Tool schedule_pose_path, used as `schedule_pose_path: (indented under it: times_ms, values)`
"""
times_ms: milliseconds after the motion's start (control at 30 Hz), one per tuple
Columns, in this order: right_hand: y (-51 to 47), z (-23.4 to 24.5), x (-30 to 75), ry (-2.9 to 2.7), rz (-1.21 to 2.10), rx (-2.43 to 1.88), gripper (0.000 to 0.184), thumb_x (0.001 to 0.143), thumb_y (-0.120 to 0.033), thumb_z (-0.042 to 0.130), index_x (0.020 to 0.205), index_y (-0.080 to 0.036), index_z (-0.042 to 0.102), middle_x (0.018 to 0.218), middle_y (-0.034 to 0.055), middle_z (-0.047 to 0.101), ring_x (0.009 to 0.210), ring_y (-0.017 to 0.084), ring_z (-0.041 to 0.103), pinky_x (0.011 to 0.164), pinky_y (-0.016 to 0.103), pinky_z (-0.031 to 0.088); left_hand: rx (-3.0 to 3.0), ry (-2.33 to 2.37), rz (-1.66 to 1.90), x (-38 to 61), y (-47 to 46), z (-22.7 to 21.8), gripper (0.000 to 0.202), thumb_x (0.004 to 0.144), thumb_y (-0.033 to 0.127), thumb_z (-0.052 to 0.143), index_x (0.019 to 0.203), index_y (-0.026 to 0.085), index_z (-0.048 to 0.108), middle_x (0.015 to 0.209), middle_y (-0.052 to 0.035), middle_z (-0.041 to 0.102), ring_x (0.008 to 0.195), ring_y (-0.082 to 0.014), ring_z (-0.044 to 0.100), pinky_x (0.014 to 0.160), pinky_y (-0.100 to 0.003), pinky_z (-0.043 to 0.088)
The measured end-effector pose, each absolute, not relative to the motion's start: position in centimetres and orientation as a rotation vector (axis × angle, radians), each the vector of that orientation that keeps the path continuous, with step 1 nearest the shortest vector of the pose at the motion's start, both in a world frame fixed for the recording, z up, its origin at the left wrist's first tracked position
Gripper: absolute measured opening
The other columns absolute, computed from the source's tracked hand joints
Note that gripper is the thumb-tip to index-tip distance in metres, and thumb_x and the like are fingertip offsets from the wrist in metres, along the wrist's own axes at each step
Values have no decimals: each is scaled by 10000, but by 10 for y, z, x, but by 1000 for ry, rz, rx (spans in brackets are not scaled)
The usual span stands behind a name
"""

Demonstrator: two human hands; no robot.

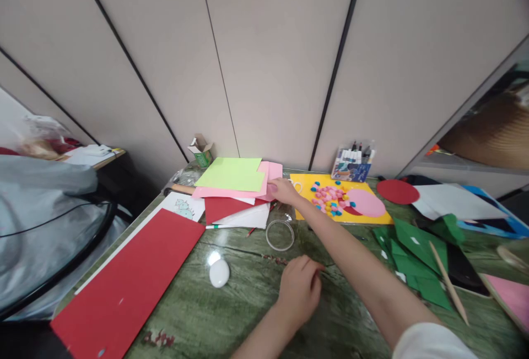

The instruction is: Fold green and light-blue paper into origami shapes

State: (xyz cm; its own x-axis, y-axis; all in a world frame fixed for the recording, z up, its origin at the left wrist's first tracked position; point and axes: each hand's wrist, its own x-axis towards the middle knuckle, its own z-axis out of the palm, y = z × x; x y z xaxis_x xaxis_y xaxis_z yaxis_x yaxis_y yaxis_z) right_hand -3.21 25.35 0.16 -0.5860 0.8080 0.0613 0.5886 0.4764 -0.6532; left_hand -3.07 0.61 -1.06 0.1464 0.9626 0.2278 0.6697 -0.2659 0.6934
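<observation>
My right hand [285,190] reaches across to the paper stack at the back, its fingers closed on the right edge of the pink paper [273,170]. A light green sheet [231,173] lies on top of the pink paper. Beneath them show a red sheet [217,210] and white paper [256,216]. My left hand [300,286] hovers over or rests on the green table [185,293], fingers curled together, with nothing visible in them. Nearest to it is a roll of clear tape [280,235]. A white rounded object [219,273] lies to its left.
A long red sheet [136,276] covers the table's left side. Behind my right arm, a yellow sheet [301,205] bears pink, blue and yellow bits and a pink oval [366,202]. A marker pack [352,164] leans on the wall. Green pieces [417,243] and a pointed wooden stick [449,284] lie right.
</observation>
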Motion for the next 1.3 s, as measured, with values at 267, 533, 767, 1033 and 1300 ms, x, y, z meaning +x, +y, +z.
schedule_pose_path:
  times_ms: [267,533,767,1033,1300]
  values:
    - [245,-7,-23,-2659,363,-1023,363,877,-334,534,1199,-169,512,1215,94,528,1038,222,550,859,446,469,2029,1558,909,-30,6,-12,229,791,68,458,907,198,608,867,-36,628,852,-186,578,764,-318,456]
    - [238,-6,-28,-2751,146,-888,313,879,-325,535,1140,-152,545,1146,84,566,984,202,574,830,420,484,2034,1562,882,-30,6,-11,222,786,73,466,897,194,615,862,-39,630,848,-191,583,758,-323,460]
    - [251,-4,-25,-2484,73,-1052,287,887,-313,522,1130,-165,553,1159,83,562,997,199,567,842,418,479,2049,1563,874,-30,6,-11,218,789,76,467,896,198,612,862,-38,629,847,-190,581,756,-320,460]
    - [256,-3,-19,-2116,179,-1111,141,860,-201,531,950,-156,630,1060,78,562,1012,198,522,853,372,439,2076,1564,842,-30,6,-13,222,793,85,465,911,209,607,862,-32,626,840,-188,576,750,-321,453]
    - [256,23,-24,-2026,369,-937,172,871,-271,495,839,-197,647,864,41,608,799,166,556,720,279,413,2068,1568,840,-31,6,-13,245,784,73,462,912,211,617,864,-37,627,851,-191,576,762,-323,452]
